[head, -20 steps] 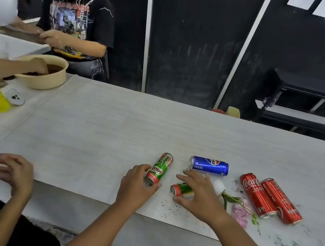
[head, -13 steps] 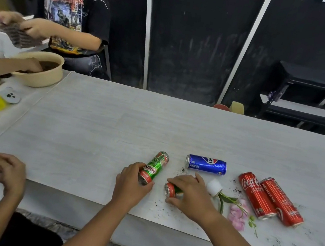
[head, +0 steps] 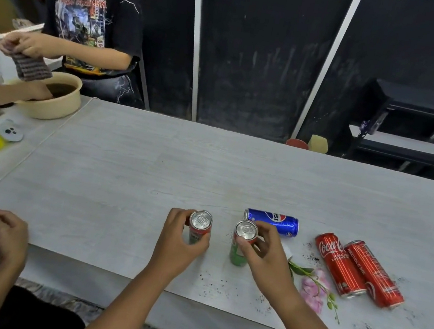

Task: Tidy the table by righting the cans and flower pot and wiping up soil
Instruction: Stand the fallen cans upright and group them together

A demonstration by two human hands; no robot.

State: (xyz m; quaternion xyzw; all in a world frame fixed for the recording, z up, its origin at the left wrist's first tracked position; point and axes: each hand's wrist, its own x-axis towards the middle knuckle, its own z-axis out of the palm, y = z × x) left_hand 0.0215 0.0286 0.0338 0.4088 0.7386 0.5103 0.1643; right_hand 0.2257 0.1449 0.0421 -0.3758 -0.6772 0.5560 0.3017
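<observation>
Left hand [head: 179,246] wrapped round green-and-red can [head: 200,226], fingers and thumb curled on its sides; can upright on grey table [head: 123,178], long axis vertical, pull-tab top facing up. Right hand [head: 267,256] gripping second green can [head: 242,241] near its red upper rim, likewise upright, top up, just beside the first but not touching it. Beyond the right hand, blue Pepsi can [head: 272,222] flat on its side, long axis running left to right, silver end pointing left. Farther right, red Coca-Cola can [head: 339,264] and second red can [head: 372,273], both on their sides, side by side and touching, long axes slanting from far left to near right. White flower pot [head: 287,252] mostly hidden behind the right hand, orientation not discernible; pink flower [head: 312,288] lying flat just beside it, blooms toward the near table edge. Dark soil specks [head: 311,258] scattered around pot, flower and red cans.
</observation>
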